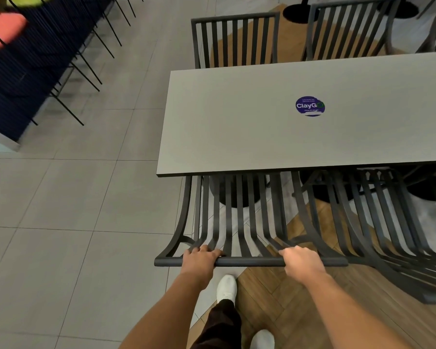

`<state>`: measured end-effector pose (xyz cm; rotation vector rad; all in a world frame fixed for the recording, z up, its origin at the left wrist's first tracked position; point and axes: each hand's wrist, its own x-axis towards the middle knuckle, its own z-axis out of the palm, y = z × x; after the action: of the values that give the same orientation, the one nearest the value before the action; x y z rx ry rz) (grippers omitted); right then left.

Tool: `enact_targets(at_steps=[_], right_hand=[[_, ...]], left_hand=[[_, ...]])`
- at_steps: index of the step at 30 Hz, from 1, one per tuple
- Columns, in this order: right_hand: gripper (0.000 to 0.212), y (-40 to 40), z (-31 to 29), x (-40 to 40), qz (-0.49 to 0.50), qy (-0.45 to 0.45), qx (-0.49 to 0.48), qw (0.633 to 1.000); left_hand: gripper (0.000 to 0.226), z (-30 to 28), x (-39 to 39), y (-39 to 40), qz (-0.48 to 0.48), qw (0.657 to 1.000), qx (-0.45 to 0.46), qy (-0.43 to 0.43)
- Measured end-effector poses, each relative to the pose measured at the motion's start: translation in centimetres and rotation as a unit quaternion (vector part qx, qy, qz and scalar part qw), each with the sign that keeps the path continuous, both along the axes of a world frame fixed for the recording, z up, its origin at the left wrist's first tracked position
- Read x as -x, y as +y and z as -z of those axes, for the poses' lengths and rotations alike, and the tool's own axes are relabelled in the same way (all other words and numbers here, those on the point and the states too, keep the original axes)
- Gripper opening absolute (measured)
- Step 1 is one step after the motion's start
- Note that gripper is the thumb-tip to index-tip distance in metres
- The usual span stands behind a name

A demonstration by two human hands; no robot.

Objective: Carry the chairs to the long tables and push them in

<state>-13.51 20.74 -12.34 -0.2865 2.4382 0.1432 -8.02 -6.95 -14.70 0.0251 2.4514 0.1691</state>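
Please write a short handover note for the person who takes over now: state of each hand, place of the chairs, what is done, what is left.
Left hand and right hand both grip the top rail of the near chair.
Its seat is already under the near edge of the long table.
Done: a second chair stands pushed in to its right; two far chairs stand on the opposite side.
Left: probably release the near chair, checking it stands straight, then fetch any remaining chairs.

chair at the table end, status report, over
Left hand and right hand both grip the chair top rail. Seat already under the long table. Nothing visibly blocking.
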Motion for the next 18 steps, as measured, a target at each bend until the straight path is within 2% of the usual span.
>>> enact_targets(at_steps=[4, 8, 11, 13, 15, 18], right_hand=[[0.041, 0.1, -0.1, 0.2, -0.002, -0.009, 0.003, 1.0], [0.043, 0.0, -0.5, 0.5, 0.03, -0.036, 0.025, 0.999], [0.046, -0.3, -1.2, 0.8, 0.083, -0.082, 0.056, 0.992], [0.058, -0.2, -1.8, 0.9, 0.127, -0.11, 0.091, 0.982], [0.071, 0.2, -2.8, 0.9, 0.166, -0.121, 0.127, 0.971], [0.072, 1.6, -4.2, 0.7, 0.243, -0.082, 0.188, 0.948]], left_hand=[[0.063, -0.2, 0.1, 0.0, 0.005, 1.0, 0.003, -0.005], [0.05, -1.0, 0.7, -0.1, 0.0, 0.998, -0.036, -0.048], [0.072, -2.3, 1.4, -0.4, 0.019, 0.993, -0.059, -0.097], [0.081, -3.3, 2.1, 0.0, 0.042, 0.993, -0.061, -0.088], [0.08, -4.1, 3.2, 1.0, 0.044, 0.994, -0.076, -0.07], [0.069, -4.5, 5.6, 3.1, 0.039, 0.993, -0.105, -0.046]])
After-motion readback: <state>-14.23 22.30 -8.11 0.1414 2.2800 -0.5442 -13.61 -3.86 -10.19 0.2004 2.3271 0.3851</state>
